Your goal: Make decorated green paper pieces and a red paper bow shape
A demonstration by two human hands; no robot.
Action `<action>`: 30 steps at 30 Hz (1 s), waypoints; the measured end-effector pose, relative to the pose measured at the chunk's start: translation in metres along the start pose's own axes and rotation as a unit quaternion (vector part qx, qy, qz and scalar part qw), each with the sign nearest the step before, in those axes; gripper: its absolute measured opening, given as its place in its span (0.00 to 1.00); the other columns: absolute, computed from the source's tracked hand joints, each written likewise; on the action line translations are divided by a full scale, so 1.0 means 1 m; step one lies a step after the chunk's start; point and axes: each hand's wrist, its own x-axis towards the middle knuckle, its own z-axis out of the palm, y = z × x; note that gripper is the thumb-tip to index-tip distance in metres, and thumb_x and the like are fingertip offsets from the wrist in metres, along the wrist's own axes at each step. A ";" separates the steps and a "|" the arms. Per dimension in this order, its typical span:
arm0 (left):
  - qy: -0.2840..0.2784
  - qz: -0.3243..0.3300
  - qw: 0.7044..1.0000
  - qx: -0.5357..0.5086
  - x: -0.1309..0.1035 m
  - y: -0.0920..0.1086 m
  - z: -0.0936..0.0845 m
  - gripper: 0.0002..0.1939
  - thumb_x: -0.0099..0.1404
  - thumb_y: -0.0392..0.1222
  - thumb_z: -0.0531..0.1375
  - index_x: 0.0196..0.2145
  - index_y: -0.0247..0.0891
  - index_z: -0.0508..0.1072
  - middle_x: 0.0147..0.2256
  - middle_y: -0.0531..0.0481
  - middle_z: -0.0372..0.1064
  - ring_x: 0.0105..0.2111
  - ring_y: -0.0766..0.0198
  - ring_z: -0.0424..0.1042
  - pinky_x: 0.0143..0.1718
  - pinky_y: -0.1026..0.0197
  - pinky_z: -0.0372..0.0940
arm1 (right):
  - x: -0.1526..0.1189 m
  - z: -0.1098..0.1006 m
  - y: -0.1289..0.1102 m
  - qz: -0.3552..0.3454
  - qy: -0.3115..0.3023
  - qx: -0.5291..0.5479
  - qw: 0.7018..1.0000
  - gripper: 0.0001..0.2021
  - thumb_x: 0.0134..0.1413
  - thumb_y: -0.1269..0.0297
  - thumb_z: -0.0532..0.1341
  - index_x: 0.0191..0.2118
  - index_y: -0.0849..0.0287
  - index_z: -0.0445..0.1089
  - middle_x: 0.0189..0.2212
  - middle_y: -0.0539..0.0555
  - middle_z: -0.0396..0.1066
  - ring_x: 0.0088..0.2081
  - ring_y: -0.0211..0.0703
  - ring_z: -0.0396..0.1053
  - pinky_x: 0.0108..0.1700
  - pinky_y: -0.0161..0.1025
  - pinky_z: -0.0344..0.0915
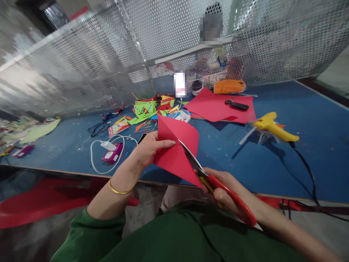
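Dark green shirt cloth (191, 233) fills the foreground below both hands. Red paper (174, 162), folded or curled, is held up at the near edge of the blue table (313, 163). The left hand (147, 151) grips its left side, thumb flat on top, other fingers mostly hidden. The right hand (223, 183) is wrapped around the red-handled scissors (234, 199), whose blades reach onto the paper; how far they are parted is hard to tell. A colourful packet (118, 128) bears print too blurred to read, as do the white labels on a purple box (116, 154). Farther right, a yellow glue gun (276, 129) shows no legible marking; behind it, more red sheets (205, 105) lie under a black fob (240, 106).
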 end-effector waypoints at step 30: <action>0.013 -0.020 0.988 -0.152 0.064 -0.028 0.035 0.16 0.44 0.33 0.75 0.33 0.38 0.79 0.30 0.52 0.81 0.31 0.59 0.78 0.40 0.57 0.74 | -0.039 -0.048 0.014 0.058 0.134 -0.152 0.978 0.23 0.60 0.38 0.56 0.40 0.55 0.66 0.27 0.49 0.63 0.26 0.37 0.57 0.26 0.35 0.56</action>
